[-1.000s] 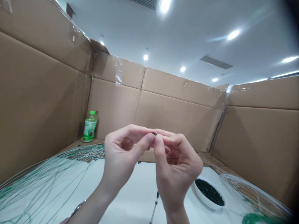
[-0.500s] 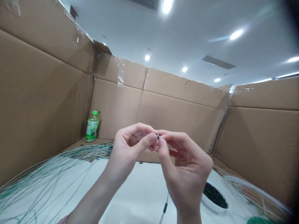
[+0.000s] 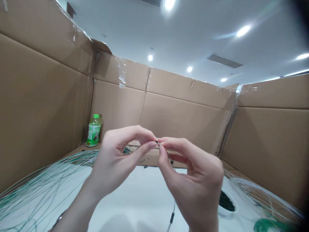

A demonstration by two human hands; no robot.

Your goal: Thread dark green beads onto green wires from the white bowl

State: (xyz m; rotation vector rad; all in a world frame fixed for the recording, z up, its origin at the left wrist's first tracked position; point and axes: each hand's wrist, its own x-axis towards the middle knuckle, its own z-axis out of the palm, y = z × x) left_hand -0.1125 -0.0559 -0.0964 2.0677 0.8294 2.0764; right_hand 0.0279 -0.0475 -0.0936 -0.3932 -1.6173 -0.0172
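Note:
My left hand (image 3: 126,154) is closed in a pinch, thumb and forefinger on a tiny dark piece (image 3: 156,141) at the tip of a thin pale wire. Right beside it, my right hand (image 3: 190,174) pinches the same wire (image 3: 159,144) between thumb and forefinger. From there the wire runs down behind my right fingers, past a small black bead-like piece (image 3: 172,162). Lower down, a longer black sleeve (image 3: 172,217) sits on the hanging wire. My fingertips partly cover the dark piece, so its exact form is hidden.
Cardboard walls (image 3: 183,119) enclose the white table (image 3: 142,187). A green bottle (image 3: 93,130) stands in the back left corner. Green and white wires (image 3: 60,172) spread on the left; coiled white wires (image 3: 260,190) lie right. A white bowl (image 3: 225,211) holds small black pieces.
My left hand has moved slightly left and its fingers have straightened. My right hand has turned a little, and the wire with a black bead now shows below its fingers.

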